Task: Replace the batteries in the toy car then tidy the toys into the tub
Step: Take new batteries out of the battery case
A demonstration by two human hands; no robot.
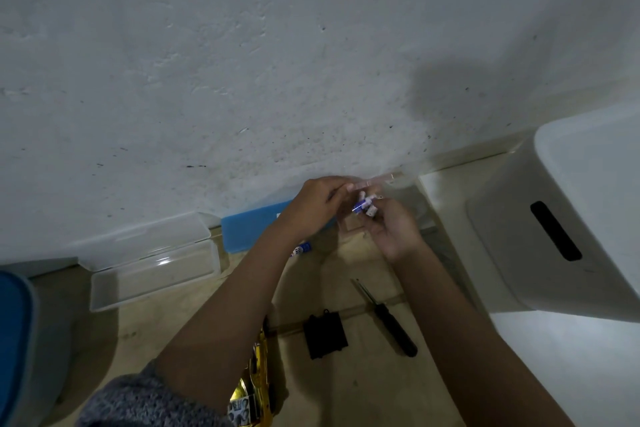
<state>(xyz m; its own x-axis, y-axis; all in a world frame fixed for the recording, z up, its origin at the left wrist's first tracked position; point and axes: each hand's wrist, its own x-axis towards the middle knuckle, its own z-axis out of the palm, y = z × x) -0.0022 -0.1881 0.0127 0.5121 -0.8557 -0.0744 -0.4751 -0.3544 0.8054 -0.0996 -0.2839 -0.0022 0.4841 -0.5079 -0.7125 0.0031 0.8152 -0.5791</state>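
Observation:
Both hands meet near the wall above the floor. My right hand (391,230) holds a small cluster of blue-and-white batteries (364,209) in its curled fingers. My left hand (317,204) pinches at the top of that cluster, beside a clear plastic wrapper (384,180). One loose blue-and-white battery (302,248) lies on the floor beneath my left wrist. The gold toy car (258,378) is partly hidden under my left forearm at the bottom. Its black battery cover (325,334) lies on the floor, with a black-handled screwdriver (388,317) to its right.
An open clear plastic case (152,263) lies at the left by the wall. A blue box (249,229) stands behind my left arm. A white tub with a slot handle (519,239) stands at the right. A blue container edge (14,340) shows at far left.

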